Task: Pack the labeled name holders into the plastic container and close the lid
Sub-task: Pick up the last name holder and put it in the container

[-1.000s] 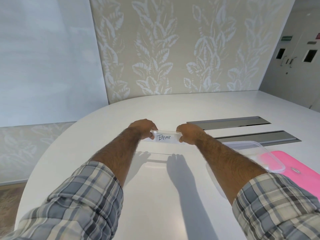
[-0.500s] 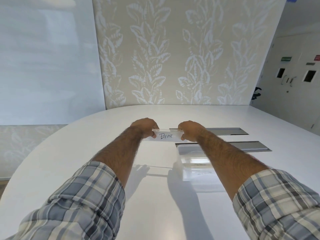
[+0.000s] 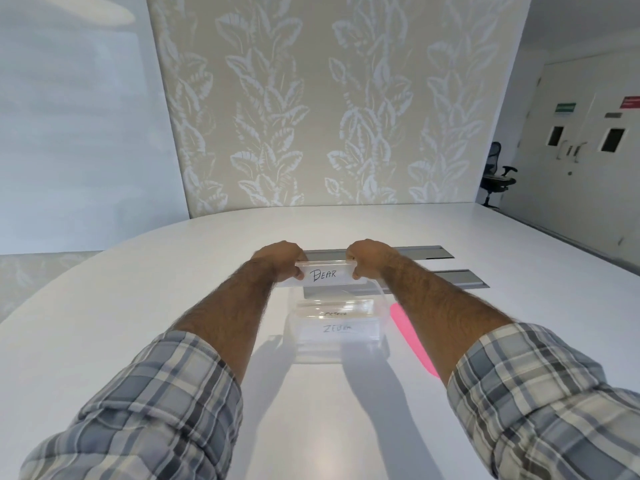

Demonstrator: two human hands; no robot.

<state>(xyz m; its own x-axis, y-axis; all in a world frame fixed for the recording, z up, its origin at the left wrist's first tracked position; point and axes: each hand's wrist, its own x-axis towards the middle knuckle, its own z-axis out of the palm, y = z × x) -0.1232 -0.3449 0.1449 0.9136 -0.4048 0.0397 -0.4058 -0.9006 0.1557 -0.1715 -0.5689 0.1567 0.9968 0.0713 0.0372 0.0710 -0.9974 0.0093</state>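
The white table point(image 3: 138, 306) fills the lower frame, and two grey recessed strips point(image 3: 429, 252) lie right of centre beyond the hands. The clear plastic container point(image 3: 311, 353) now sits at centre frame between the two forearms. One second ago it lay at the right edge of the view under the right arm, so the carried holder has been brought into line over it. The pink lid point(image 3: 410, 336) lies just beside the container's right wall, partly hidden by the right forearm, and is not fitted. Two holders already stand inside: the one marked ZEBRA point(image 3: 337, 329) nearest the camera, and behind it a second holder point(image 3: 334, 311) whose label is illegible. The BEAR holder point(image 3: 325, 274) is held upright above the container's far end. The left hand point(image 3: 280, 259) and right hand point(image 3: 370, 258) each pinch one end with curled fingers. Judged from this view, free room remains behind the packed pair, and a straight descent should clear the far rim.
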